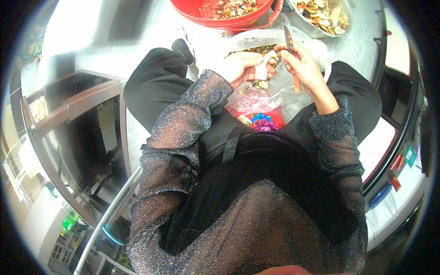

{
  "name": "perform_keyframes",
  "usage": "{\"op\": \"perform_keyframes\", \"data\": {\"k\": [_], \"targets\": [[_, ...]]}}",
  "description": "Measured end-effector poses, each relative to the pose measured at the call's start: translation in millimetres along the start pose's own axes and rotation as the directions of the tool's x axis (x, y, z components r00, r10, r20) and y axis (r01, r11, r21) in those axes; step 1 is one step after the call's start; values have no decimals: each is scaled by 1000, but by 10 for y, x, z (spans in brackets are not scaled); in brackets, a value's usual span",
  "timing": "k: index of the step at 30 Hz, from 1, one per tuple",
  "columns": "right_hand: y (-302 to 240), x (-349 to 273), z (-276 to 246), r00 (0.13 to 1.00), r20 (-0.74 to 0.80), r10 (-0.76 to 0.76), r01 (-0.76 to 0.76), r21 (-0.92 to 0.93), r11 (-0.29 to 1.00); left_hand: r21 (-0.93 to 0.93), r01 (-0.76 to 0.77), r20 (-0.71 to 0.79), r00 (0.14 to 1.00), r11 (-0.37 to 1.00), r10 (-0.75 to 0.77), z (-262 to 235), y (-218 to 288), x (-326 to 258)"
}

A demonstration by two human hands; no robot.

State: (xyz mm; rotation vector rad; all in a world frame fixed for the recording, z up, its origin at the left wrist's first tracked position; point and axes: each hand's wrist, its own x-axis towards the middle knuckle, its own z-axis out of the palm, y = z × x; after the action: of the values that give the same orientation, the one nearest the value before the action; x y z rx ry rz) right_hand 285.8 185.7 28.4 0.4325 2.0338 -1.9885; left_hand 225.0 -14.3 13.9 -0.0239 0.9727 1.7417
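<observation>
Reading twelve o'clock as straight out from the body: holding a pale, mushroom-like piece [261, 70] in the left hand [240, 68], pinching it from the nine o'clock side with thumb and fingers closed on it. Gripping a knife [289, 40] in the right hand [301, 66], curling the fingers narrowly around it, pointing the blade just short of twelve and letting the brown handle show toward six. Keeping the pale piece in the gap between both hands, above the open clear plastic bag [270, 33] and the dark scraps [257, 49] inside, and slanting its long axis from about seven o'clock to one. Having the left hand nearer, already touching; having the right fingertips just beside the one o'clock end, too small to tell whether touching. Setting the blade apart from the piece, at roughly one to two o'clock from it and steeper in slant. Standing farther out beyond the hands, a red bucket [197, 18] toward eleven and a metal bowl [351, 18] toward one.
</observation>
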Motion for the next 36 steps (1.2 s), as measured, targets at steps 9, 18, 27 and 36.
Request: {"op": "perform_keyframes", "data": {"k": [9,18,27,36], "targets": [[-221,-14,-21,960,242,-138,135,31,990,49,29,34,999,998,-30,30,67,-30],[-82,-3,12,945,235,-225,267,-164,950,-8,50,18,999,999,-49,87,66,-55],[-132,-10,29,935,222,-277,323,-209,923,-54,72,11,997,996,-72,74,65,-60],[-102,6,29,952,226,-207,231,-84,969,55,68,-40,997,996,-66,120,70,-58]]}}
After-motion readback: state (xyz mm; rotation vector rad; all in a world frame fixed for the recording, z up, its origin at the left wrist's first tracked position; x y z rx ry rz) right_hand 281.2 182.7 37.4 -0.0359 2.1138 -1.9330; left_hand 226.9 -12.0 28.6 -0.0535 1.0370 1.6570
